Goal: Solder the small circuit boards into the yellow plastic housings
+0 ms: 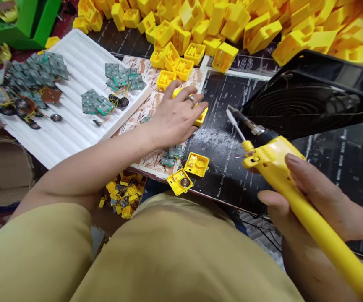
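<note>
Head view, clock directions taken from its middle: the left hand (175,115) lies just off centre toward 12 o'clock, palm down over a few yellow cases (202,117). Its fingers are spread apart and one wears a ring (191,100); whether they press on the cases, I cannot tell. More yellow boxes (165,79) stand just beyond the fingertips, touching one another, and a large heap (231,21) of them fills the edge at 1 o'clock.

Between 3 and 4 o'clock, the right hand (322,197) has its fingers wrapped around a yellow soldering gun (313,226). The tip (239,115) of the gun points toward 10 o'clock, above the black desk (225,167) and near a black fan (313,96) toward 2 o'clock.

Close to the near edge, at 6 o'clock, an open yellow shell (180,182) holds a round speaker (185,182). Another shell (197,164) lies just beside it at 5 o'clock, with small green boards (168,160) near both. At 10 o'clock, a white foam sheet (83,54) carries piles of green circuit boards (36,73) and small wired speakers (22,105). Farther out that way sits a green bin (20,23).
</note>
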Available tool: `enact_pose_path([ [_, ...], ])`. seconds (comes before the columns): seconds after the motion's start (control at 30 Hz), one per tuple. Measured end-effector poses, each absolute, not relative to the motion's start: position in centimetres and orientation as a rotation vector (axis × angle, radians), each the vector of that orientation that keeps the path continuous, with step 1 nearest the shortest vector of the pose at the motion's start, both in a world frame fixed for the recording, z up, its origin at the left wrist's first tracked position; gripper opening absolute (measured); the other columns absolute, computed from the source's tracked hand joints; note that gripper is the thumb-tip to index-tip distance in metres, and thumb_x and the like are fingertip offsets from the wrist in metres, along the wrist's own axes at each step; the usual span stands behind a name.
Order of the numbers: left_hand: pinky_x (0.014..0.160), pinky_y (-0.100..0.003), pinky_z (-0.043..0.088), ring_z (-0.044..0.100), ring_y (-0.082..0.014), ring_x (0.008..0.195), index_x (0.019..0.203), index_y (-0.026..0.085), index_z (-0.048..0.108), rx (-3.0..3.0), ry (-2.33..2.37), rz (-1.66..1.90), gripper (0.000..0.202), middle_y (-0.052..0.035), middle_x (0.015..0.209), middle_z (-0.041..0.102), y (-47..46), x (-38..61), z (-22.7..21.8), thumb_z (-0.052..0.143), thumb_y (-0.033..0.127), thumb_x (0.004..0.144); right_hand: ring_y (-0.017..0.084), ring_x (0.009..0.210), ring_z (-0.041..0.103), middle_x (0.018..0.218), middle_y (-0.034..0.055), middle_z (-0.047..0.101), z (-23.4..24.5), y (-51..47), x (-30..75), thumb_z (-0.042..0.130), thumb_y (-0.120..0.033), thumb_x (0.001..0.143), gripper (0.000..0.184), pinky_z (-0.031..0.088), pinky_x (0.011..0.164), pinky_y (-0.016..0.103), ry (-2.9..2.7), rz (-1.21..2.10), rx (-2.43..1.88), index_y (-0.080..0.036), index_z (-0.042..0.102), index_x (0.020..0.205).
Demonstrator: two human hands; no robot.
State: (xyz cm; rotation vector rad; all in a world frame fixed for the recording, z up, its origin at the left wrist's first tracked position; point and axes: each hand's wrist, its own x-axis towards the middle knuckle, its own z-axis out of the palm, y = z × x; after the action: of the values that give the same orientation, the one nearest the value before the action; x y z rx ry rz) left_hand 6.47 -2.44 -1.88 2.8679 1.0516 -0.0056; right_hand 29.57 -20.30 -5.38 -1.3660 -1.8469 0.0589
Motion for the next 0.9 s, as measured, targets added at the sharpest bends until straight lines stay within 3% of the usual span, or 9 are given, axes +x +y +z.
enact_pose_path([
  [0.07, 0.111, -0.053, 0.037, 0.053, -0.0319, 0.133, 0.127, 0.016, 0.062, 2.795, 1.033, -0.062, 0.037, -0.0117, 0.130, 0.066, -0.5, 7.3, -1.9, 0.056, 0.021, 0.090, 0.020, 0.074, 0.073, 0.095, 0.0000, 0.076, -5.0, -19.8, 29.2, 0.067, -0.018, 0.094, 0.065, 0.059, 0.064, 0.030, -1.951, 0.010, -1.302, -0.031, 0.041, 0.152],
  [0.17, 0.100, -0.044, 0.048, 0.063, -0.0285, 0.121, 0.115, 0.023, 0.069, 2.597, 0.974, -0.030, 0.033, -0.0030, 0.117, 0.071, 1.2, 7.8, -0.8, 0.062, 0.033, 0.084, 0.012, 0.050, 0.063, 0.069, -0.0079, 0.070, -4.7, -19.5, 29.4, 0.068, -0.010, 0.092, 0.055, 0.047, 0.048, 0.024, -2.083, -0.122, -1.313, -0.029, 0.054, 0.142],
  [0.27, 0.087, -0.033, 0.053, 0.070, -0.0199, 0.099, 0.102, 0.025, 0.074, 2.406, 0.820, -0.125, 0.027, 0.0029, 0.106, 0.073, 1.6, 8.5, 0.1, 0.056, 0.040, 0.087, 0.011, 0.044, 0.059, 0.060, -0.0102, 0.065, -4.9, -19.5, 29.9, 0.065, -0.006, 0.093, 0.039, 0.039, 0.042, 0.025, -2.068, -0.226, -1.364, -0.029, 0.066, 0.124],
  [0.37, 0.081, -0.029, 0.052, 0.070, -0.0160, 0.088, 0.096, 0.020, 0.072, 2.361, 0.862, -0.239, 0.030, 0.0015, 0.092, 0.072, 0.6, 9.7, -0.9, 0.045, 0.033, 0.095, 0.013, 0.053, 0.066, 0.076, -0.0062, 0.074, -5.3, -19.3, 29.9, 0.072, -0.008, 0.088, 0.040, 0.043, 0.045, 0.026, -2.040, -0.185, -1.365, -0.028, 0.067, 0.122],
  [0.5, 0.084, -0.035, 0.051, 0.068, -0.0223, 0.092, 0.099, 0.018, 0.069, 2.566, 1.083, -0.098, 0.033, -0.0041, 0.085, 0.070, -1.4, 9.8, -2.2, 0.043, 0.038, 0.100, 0.019, 0.083, 0.075, 0.113, 0.0034, 0.075, -5.7, -18.7, 29.5, 0.077, -0.008, 0.083, 0.054, 0.056, 0.061, 0.026, -2.064, -0.048, -1.305, -0.028, 0.060, 0.131],
  [0.6, 0.087, -0.037, 0.049, 0.067, -0.0241, 0.097, 0.101, 0.020, 0.070, 2.663, 1.120, 0.052, 0.034, -0.0052, 0.088, 0.069, -1.9, 7.8, -0.9, 0.042, 0.040, 0.099, 0.022, 0.092, 0.075, 0.117, 0.0043, 0.073, -5.9, -18.2, 29.5, 0.077, -0.013, 0.085, 0.052, 0.060, 0.070, 0.029, -2.069, -0.025, -1.337, -0.028, 0.057, 0.131],
  [0.73, 0.086, -0.040, 0.048, 0.067, -0.0266, 0.096, 0.094, 0.022, 0.074, 2.710, 1.222, 0.080, 0.034, -0.0068, 0.085, 0.070, -1.3, 4.2, 1.2, 0.044, 0.037, 0.095, 0.020, 0.086, 0.074, 0.108, 0.0044, 0.075, -5.3, -16.9, 28.9, 0.076, -0.023, 0.089, 0.033, 0.059, 0.072, 0.028, -2.084, -0.004, -1.318, -0.023, 0.060, 0.118],
  [0.8, 0.084, -0.041, 0.048, 0.067, -0.0281, 0.092, 0.088, 0.023, 0.075, 2.705, 1.280, 0.049, 0.031, -0.0074, 0.080, 0.070, -1.1, 2.6, 1.1, 0.047, 0.036, 0.092, 0.019, 0.079, 0.073, 0.099, 0.0048, 0.075, -4.9, -15.9, 28.1, 0.073, -0.035, 0.092, 0.029, 0.055, 0.067, 0.028, -2.108, -0.063, -1.360, -0.021, 0.059, 0.114],
  [0.9, 0.083, -0.040, 0.048, 0.067, -0.0276, 0.091, 0.083, 0.025, 0.075, 2.702, 1.321, 0.017, 0.029, -0.0061, 0.078, 0.070, -1.2, 1.1, 0.1, 0.050, 0.036, 0.089, 0.019, 0.068, 0.068, 0.085, 0.0060, 0.072, -4.5, -14.0, 26.4, 0.062, -0.057, 0.095, 0.042, 0.041, 0.052, 0.030, -2.208, -0.254, -1.462, -0.018, 0.059, 0.113],
])
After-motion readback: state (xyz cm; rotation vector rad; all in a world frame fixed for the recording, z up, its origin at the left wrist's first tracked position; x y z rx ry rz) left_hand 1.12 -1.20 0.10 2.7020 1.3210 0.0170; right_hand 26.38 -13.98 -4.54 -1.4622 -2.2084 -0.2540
